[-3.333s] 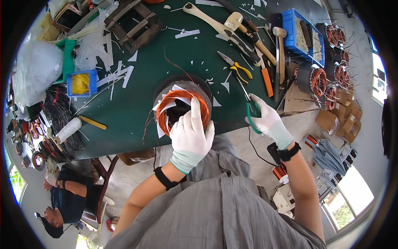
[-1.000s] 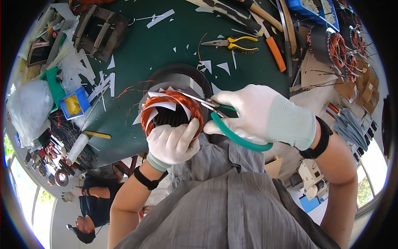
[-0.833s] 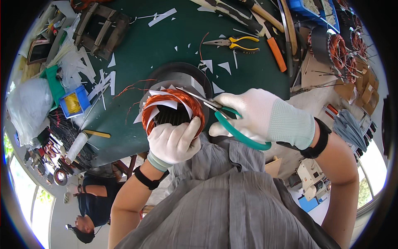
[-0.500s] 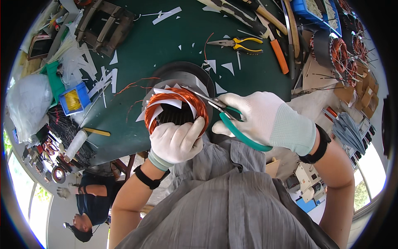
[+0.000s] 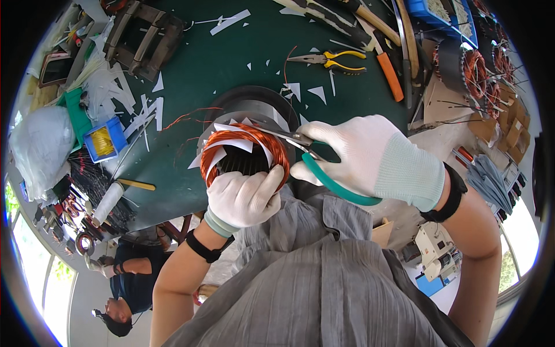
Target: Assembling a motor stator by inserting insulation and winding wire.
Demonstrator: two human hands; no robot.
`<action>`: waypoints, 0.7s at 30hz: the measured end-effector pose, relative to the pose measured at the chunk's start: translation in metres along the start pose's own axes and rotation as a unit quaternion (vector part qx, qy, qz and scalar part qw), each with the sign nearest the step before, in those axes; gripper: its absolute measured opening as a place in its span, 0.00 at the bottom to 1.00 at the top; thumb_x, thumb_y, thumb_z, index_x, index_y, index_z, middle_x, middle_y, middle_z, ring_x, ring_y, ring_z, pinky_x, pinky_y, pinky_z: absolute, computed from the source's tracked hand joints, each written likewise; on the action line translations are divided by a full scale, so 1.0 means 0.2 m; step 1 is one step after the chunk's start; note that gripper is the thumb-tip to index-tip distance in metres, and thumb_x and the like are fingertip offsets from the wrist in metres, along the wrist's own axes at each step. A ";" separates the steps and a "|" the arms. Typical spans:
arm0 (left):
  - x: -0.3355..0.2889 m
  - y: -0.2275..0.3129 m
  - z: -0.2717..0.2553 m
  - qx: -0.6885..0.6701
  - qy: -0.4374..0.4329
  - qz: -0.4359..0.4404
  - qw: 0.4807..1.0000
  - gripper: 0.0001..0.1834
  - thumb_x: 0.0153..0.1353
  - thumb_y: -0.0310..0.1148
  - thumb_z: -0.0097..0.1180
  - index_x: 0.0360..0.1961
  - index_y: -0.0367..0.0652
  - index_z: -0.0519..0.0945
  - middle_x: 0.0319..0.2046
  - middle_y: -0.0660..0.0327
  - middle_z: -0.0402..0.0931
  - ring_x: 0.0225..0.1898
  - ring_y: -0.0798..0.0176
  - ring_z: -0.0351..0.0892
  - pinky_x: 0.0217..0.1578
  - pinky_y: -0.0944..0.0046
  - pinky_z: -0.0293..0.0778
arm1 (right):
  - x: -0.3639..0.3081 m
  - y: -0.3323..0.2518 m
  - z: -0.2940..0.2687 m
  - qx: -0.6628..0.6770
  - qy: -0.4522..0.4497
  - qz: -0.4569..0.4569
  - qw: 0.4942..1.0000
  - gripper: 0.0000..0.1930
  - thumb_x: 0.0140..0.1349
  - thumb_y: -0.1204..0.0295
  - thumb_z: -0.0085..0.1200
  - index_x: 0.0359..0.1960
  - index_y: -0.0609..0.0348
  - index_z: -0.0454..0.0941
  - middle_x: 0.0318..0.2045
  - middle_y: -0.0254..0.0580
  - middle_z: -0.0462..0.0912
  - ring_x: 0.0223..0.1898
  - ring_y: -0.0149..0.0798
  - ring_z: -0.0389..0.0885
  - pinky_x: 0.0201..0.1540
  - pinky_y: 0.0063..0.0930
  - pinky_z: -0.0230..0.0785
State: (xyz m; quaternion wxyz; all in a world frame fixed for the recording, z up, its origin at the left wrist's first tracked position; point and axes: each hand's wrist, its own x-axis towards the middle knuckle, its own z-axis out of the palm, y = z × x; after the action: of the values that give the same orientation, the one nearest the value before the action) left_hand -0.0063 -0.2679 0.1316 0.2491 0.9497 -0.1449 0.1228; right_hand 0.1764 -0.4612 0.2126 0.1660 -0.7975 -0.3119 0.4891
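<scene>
A motor stator (image 5: 275, 146) wound with copper-coloured wire rests on a dark round base on the table, its bore tilted toward me. White insulating paper strips (image 5: 234, 143) poke out along the inside and outside of the winding. My left hand (image 5: 243, 199), in a white glove, is closed over the stator's near rim, fingertips at the bore. My gloved right hand (image 5: 370, 156) grips green-handled scissors (image 5: 330, 184). Their blades lie against the upper right of the winding, near the paper edge; the tips are hard to make out. Loose copper leads (image 5: 191, 117) trail off to the left.
Yellow-handled pliers (image 5: 328, 59) and white paper scraps (image 5: 317, 93) lie beyond the stator. Hammers and an orange-handled tool (image 5: 389, 76) are at the far right, near more wound stators (image 5: 462, 72). At left are a blue bin (image 5: 105, 139) and a metal fixture (image 5: 141, 37). Another person (image 5: 130, 283) works at lower left.
My right hand has shifted slightly up, and the scissor handles sit differently in its fingers. The left hand and stator stay nearly in place. The other person's hands have moved slightly.
</scene>
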 end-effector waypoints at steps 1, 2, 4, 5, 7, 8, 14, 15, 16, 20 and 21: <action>-0.01 -0.01 0.00 -0.001 -0.001 -0.001 1.000 0.27 0.37 0.29 0.63 0.46 0.51 0.88 0.27 0.74 0.74 0.20 0.71 0.69 0.25 0.67 0.66 | 0.01 -0.01 -0.03 -0.021 -0.008 -0.015 1.000 0.33 0.68 0.39 0.56 0.46 0.64 0.83 0.23 0.53 0.84 0.29 0.53 0.88 0.37 0.39 0.81; -0.02 -0.01 0.00 -0.002 0.002 0.010 1.000 0.28 0.37 0.29 0.63 0.46 0.52 0.88 0.27 0.74 0.74 0.20 0.71 0.69 0.26 0.68 0.66 | 0.03 -0.04 -0.07 -0.018 -0.009 -0.016 1.000 0.33 0.68 0.39 0.56 0.46 0.64 0.83 0.23 0.53 0.84 0.29 0.53 0.88 0.37 0.39 0.81; -0.02 -0.02 0.00 -0.004 0.004 0.020 1.000 0.28 0.37 0.29 0.63 0.46 0.52 0.88 0.28 0.75 0.74 0.21 0.71 0.70 0.26 0.68 0.67 | 0.09 -0.07 -0.15 -0.018 -0.105 0.021 0.994 0.33 0.67 0.39 0.55 0.43 0.63 0.85 0.25 0.54 0.85 0.32 0.54 0.88 0.40 0.41 0.82; -0.02 -0.02 0.00 -0.003 0.003 0.021 1.000 0.28 0.37 0.29 0.64 0.46 0.52 0.88 0.28 0.75 0.74 0.21 0.71 0.70 0.26 0.68 0.67 | 0.10 -0.06 -0.15 -0.017 -0.105 0.021 0.994 0.33 0.67 0.39 0.55 0.43 0.63 0.85 0.25 0.54 0.85 0.32 0.54 0.88 0.40 0.41 0.82; -0.02 -0.01 0.00 0.000 0.001 0.023 1.000 0.28 0.37 0.29 0.64 0.46 0.52 0.88 0.28 0.75 0.74 0.21 0.71 0.70 0.26 0.68 0.67 | 0.12 -0.05 -0.16 -0.037 -0.091 -0.024 0.995 0.33 0.67 0.39 0.55 0.42 0.63 0.85 0.28 0.56 0.86 0.35 0.54 0.89 0.42 0.42 0.82; -0.03 -0.01 0.01 -0.004 0.008 0.023 1.000 0.27 0.38 0.29 0.64 0.46 0.52 0.88 0.28 0.75 0.74 0.22 0.71 0.70 0.27 0.68 0.67 | 0.12 -0.04 -0.15 -0.047 -0.089 -0.033 0.994 0.34 0.67 0.38 0.55 0.45 0.63 0.85 0.31 0.57 0.87 0.39 0.53 0.89 0.44 0.41 0.82; -0.01 -0.03 -0.01 -0.006 0.001 0.029 1.000 0.26 0.40 0.29 0.64 0.46 0.53 0.88 0.27 0.75 0.73 0.23 0.70 0.69 0.27 0.68 0.69 | 0.13 -0.05 -0.14 -0.070 -0.096 0.026 0.993 0.36 0.67 0.37 0.50 0.53 0.60 0.85 0.38 0.59 0.88 0.44 0.55 0.89 0.50 0.43 0.82; -0.01 -0.04 -0.01 -0.007 0.002 0.040 0.999 0.25 0.40 0.29 0.64 0.46 0.53 0.88 0.27 0.75 0.73 0.22 0.70 0.68 0.27 0.68 0.68 | 0.14 -0.04 -0.14 -0.069 -0.097 0.027 0.993 0.36 0.67 0.37 0.50 0.53 0.60 0.85 0.38 0.59 0.88 0.44 0.55 0.89 0.50 0.43 0.82; -0.02 -0.04 -0.01 -0.009 0.003 0.050 0.999 0.25 0.40 0.29 0.64 0.46 0.53 0.88 0.27 0.75 0.73 0.22 0.70 0.68 0.27 0.68 0.68 | 0.17 -0.03 -0.13 -0.078 -0.057 -0.025 0.995 0.33 0.66 0.38 0.55 0.48 0.60 0.86 0.33 0.57 0.86 0.39 0.56 0.88 0.44 0.43 0.80; -0.03 -0.08 -0.01 -0.023 -0.004 0.082 0.996 0.26 0.41 0.30 0.63 0.48 0.53 0.87 0.28 0.74 0.72 0.22 0.71 0.67 0.28 0.68 0.67 | 0.25 -0.03 -0.19 -0.102 -0.075 -0.058 0.990 0.28 0.65 0.41 0.60 0.39 0.58 0.86 0.28 0.54 0.85 0.34 0.56 0.87 0.39 0.43 0.77; -0.03 -0.08 -0.01 -0.025 -0.004 0.082 0.996 0.26 0.41 0.30 0.63 0.48 0.53 0.87 0.28 0.74 0.72 0.22 0.71 0.67 0.28 0.68 0.67 | 0.24 -0.03 -0.19 -0.102 -0.090 -0.049 0.989 0.28 0.65 0.41 0.60 0.40 0.58 0.86 0.28 0.54 0.85 0.34 0.57 0.87 0.39 0.44 0.77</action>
State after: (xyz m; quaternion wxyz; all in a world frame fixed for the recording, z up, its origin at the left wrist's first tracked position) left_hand -0.0063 -0.2521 0.1251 0.2614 0.9284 -0.2266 0.1353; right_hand 0.2240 -0.4227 0.2010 0.0788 -0.7466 -0.4125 0.5160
